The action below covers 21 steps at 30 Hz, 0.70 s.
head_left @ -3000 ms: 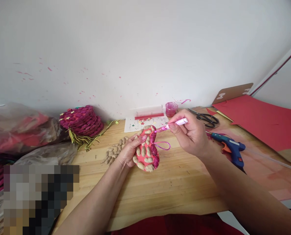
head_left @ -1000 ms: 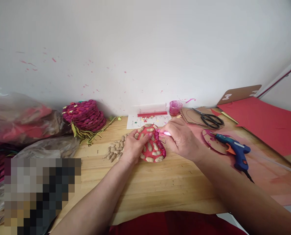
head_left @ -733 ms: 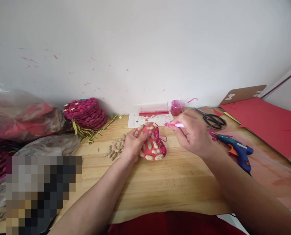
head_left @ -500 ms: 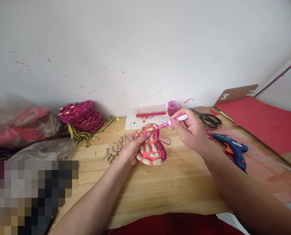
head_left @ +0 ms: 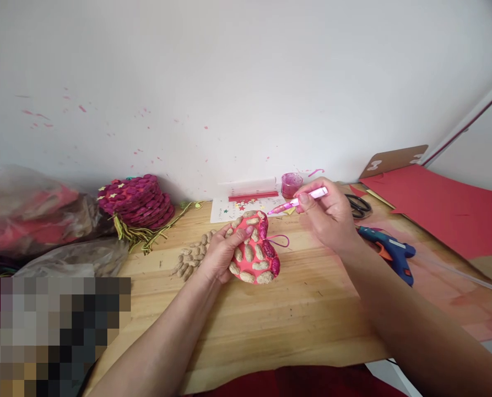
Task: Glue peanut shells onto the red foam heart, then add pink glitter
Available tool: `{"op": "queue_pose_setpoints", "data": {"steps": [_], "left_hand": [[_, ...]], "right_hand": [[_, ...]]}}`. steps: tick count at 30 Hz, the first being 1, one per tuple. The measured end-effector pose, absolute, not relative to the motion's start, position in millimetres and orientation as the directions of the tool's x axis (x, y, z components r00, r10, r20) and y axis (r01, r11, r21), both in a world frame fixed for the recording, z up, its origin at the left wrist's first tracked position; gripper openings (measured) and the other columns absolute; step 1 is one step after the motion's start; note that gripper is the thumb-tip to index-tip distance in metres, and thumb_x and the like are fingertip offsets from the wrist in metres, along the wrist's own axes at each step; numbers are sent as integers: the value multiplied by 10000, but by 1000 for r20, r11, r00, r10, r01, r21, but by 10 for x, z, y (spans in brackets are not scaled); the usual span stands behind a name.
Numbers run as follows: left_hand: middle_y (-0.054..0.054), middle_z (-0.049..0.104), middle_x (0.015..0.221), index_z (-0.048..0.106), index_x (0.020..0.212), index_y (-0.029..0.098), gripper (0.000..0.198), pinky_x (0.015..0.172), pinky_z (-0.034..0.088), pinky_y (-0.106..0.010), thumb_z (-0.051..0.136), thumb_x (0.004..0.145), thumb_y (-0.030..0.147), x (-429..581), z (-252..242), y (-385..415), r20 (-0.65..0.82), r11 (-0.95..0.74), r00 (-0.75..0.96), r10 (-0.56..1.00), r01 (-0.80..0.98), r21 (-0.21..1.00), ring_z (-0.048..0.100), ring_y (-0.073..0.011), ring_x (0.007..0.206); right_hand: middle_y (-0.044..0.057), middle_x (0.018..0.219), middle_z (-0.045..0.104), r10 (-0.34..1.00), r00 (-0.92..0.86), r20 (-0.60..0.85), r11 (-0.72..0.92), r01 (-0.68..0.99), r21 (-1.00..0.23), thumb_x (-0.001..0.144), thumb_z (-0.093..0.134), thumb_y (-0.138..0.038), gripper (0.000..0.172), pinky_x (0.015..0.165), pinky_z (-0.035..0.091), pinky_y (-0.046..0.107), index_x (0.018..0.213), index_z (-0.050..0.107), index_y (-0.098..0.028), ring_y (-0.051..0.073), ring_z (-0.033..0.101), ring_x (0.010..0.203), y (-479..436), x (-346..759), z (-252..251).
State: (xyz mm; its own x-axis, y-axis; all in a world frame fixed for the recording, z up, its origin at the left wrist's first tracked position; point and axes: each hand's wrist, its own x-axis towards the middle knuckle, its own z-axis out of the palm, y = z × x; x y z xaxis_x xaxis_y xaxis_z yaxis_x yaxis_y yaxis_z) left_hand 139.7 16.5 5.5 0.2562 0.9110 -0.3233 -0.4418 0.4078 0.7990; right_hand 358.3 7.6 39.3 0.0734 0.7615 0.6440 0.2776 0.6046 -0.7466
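Observation:
My left hand (head_left: 225, 251) grips a red heart-shaped piece (head_left: 254, 267) covered with peanuts, thumb on its face. Along its right edge several peanuts are coloured magenta; the others are bare tan shells. A thin pink cord loop (head_left: 281, 240) sticks out at the notch. My right hand (head_left: 326, 218) is closed round a paintbrush (head_left: 299, 202) with a white-pink handle. Its magenta-stained tip is just right of the heart's upper edge, seemingly a little apart from it. Loose peanuts (head_left: 190, 256) lie behind my left hand.
At the back stands a cup of magenta paint (head_left: 291, 184), by a white sheet (head_left: 219, 209) with small stars. To the left are stacked magenta peanut pieces (head_left: 136, 201) and plastic bags (head_left: 31, 209). At right lie scissors (head_left: 359, 206), a blue glue gun (head_left: 394, 253) and red sheets (head_left: 439, 207).
My right hand has drawn the brush slightly right, and its tip has come off the peanut at the heart's upper edge. The left hand still holds the heart. The view has shifted slightly.

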Motion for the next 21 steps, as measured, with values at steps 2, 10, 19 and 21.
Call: {"op": "queue_pose_setpoints", "data": {"steps": [2,10,19,21], "left_hand": [[-62,769,726,688,1005,136,489,544,607,-284,941,597,228,1396,54,167,-327,414,261,908,-442,796,706,-193,543],[-60,771,734,690,986,139,543,544,606,-271,975,535,238,1404,55,152,-311,385,234,921,-427,818,708,-188,544],[-68,786,794,680,996,149,581,578,627,-281,991,517,252,1417,35,152,-247,289,156,956,-395,872,730,-194,581],[-66,786,793,681,1000,151,590,582,631,-296,992,509,250,1421,33,149,-241,287,163,957,-387,877,735,-207,589]], "right_hand": [[-27,760,601,786,40,617,587,268,-764,977,639,-369,132,651,427,308,955,601,-245,149,556,684,72,3584,401],[-16,764,593,805,46,592,564,253,-786,980,630,-380,138,653,423,321,941,597,-251,159,547,691,65,3588,399],[-9,784,583,796,53,603,556,329,-763,986,613,-376,117,661,407,337,959,597,-264,173,532,700,50,3575,360],[-6,793,582,798,15,603,561,348,-751,984,616,-373,120,668,411,340,950,595,-260,175,537,710,62,3584,353]]}}
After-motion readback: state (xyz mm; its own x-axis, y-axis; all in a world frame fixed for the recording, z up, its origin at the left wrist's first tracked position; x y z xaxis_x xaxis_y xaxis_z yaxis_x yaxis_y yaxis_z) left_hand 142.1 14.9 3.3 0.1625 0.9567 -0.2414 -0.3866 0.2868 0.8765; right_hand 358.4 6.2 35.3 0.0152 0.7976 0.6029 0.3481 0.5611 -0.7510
